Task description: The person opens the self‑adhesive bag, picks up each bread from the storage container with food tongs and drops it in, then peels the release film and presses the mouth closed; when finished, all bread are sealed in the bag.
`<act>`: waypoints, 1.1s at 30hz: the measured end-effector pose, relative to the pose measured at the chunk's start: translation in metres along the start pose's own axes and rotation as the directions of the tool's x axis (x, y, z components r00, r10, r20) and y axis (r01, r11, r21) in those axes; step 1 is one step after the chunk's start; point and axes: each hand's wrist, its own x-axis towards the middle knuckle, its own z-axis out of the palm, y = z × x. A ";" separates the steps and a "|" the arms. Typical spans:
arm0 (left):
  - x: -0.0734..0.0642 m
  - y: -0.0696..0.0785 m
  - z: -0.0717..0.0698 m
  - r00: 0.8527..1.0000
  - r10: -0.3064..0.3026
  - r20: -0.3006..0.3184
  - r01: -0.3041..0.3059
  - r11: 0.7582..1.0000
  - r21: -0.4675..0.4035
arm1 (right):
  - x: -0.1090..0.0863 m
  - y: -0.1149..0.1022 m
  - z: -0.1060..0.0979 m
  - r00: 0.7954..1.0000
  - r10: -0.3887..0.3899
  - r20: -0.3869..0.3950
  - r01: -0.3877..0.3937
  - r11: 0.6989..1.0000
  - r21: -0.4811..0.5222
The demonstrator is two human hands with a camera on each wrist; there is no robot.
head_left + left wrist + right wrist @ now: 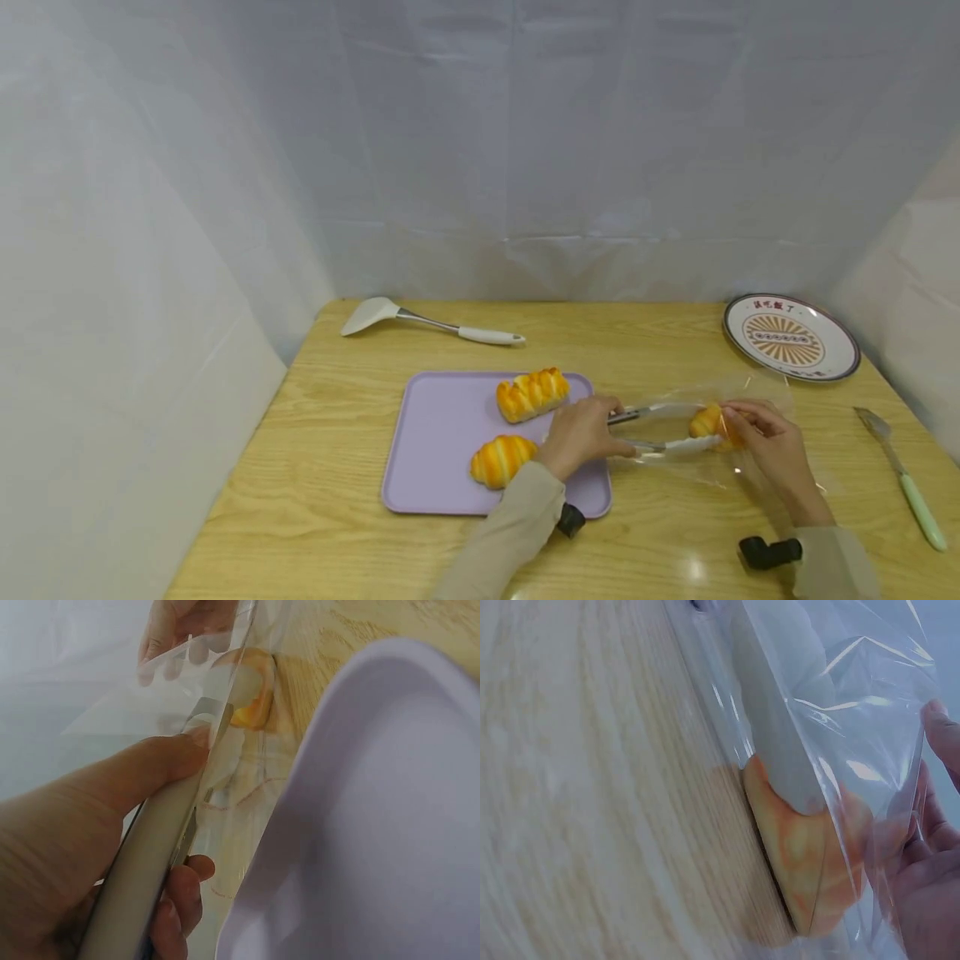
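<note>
My left hand (583,433) grips a pair of tongs (681,446) with white tips, its thumb along one arm in the left wrist view. The tongs reach into a clear plastic bag (870,697) lying on the table. Inside the bag, a small golden bread roll (799,855) sits at the tips, with one white tip overlapping it in the right wrist view. My right hand (772,442) pinches the bag film beside the roll, with thumb and fingers at the film's edge.
Left of the bag, a lilac tray (438,442) bears a braided loaf (532,395) and a croissant-shaped bread (501,461). A white spatula (487,336) lies behind it. A patterned plate (828,354) and a green-handled server (921,510) are at the right.
</note>
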 end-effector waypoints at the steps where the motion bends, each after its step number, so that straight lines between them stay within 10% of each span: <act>1: 0.000 0.000 0.000 1.000 -0.001 0.001 0.001 1.000 0.003 | 0.000 0.000 0.000 1.000 0.004 -0.004 -0.004 1.000 -0.020; 9: -0.008 -0.003 -0.009 1.000 -0.009 -0.020 0.008 1.000 -0.006 | 0.000 -0.002 -0.007 0.999 0.041 -0.007 -0.041 0.936 -0.350; 33: -0.033 -0.025 -0.034 0.997 -0.022 -0.081 0.018 0.999 -0.041 | 0.000 0.004 -0.013 0.999 -0.051 -0.013 0.039 0.888 -0.458</act>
